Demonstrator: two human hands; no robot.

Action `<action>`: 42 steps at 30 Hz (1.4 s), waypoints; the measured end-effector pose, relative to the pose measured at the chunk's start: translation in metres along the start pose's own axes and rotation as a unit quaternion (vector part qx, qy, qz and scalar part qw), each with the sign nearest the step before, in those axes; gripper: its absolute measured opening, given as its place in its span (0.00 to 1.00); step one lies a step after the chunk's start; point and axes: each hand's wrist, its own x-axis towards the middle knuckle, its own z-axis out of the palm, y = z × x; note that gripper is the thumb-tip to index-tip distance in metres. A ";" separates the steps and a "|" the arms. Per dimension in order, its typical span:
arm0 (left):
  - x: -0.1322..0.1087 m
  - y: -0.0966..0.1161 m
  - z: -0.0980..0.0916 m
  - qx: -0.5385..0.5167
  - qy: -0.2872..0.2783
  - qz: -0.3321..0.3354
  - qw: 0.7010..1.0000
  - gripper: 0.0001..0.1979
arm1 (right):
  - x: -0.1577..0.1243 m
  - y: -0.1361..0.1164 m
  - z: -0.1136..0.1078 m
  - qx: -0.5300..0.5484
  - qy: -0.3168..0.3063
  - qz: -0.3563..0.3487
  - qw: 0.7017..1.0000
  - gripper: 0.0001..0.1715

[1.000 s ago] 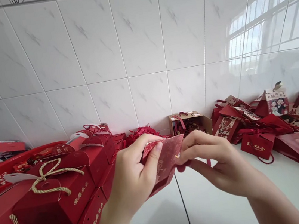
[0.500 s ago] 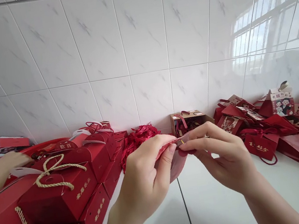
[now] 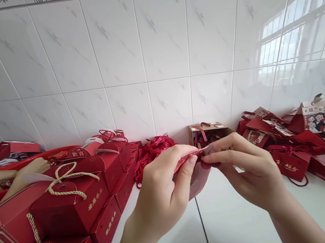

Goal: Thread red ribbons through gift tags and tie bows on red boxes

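Between my hands is a folded red paper piece (image 3: 198,181) with a paler pinkish face, likely part of a gift bag; fingers hide most of it. My left hand (image 3: 167,192) closes on its left side, thumb pressed along the near edge. My right hand (image 3: 247,169) pinches its upper right corner with thumb and fingertips. A small dark red bit (image 3: 205,165), perhaps ribbon, shows just under the right fingertips. Both hands are held above the white table (image 3: 183,237), fingertips almost meeting.
Red gift boxes (image 3: 68,208) with rope bows are stacked left. A co-worker's hands (image 3: 34,170) reach in behind them. Red ribbons (image 3: 155,151) lie in a heap by the tiled wall (image 3: 117,54), beside an open cardboard box (image 3: 212,127). Red gift bags (image 3: 289,163) are piled right.
My view has shifted slightly left and up. My hands keep their hold, and the yellow bit at the right fingertips is now mostly covered. The co-worker's arms reach further in.
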 end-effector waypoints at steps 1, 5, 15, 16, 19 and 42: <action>0.000 0.000 0.000 0.000 0.001 0.000 1.000 0.09 | 0.000 0.000 0.000 0.002 0.000 -0.001 1.000 0.17; -0.001 0.000 0.000 0.004 0.001 0.004 1.000 0.09 | -0.001 -0.001 0.001 0.004 -0.009 0.000 1.000 0.18; 0.000 -0.001 0.002 0.009 -0.014 0.017 1.000 0.09 | 0.001 -0.002 -0.001 -0.032 -0.002 -0.025 0.999 0.19; 0.000 -0.001 0.003 0.007 -0.015 0.022 1.000 0.09 | 0.001 -0.002 -0.001 -0.037 0.001 -0.030 0.999 0.19; 0.000 -0.003 0.005 -0.013 -0.001 0.058 0.998 0.09 | 0.001 -0.001 -0.001 -0.047 0.024 -0.041 0.998 0.21; -0.001 -0.022 0.026 0.043 -0.002 0.032 0.999 0.30 | -0.002 0.004 0.002 0.164 0.149 0.170 0.960 0.14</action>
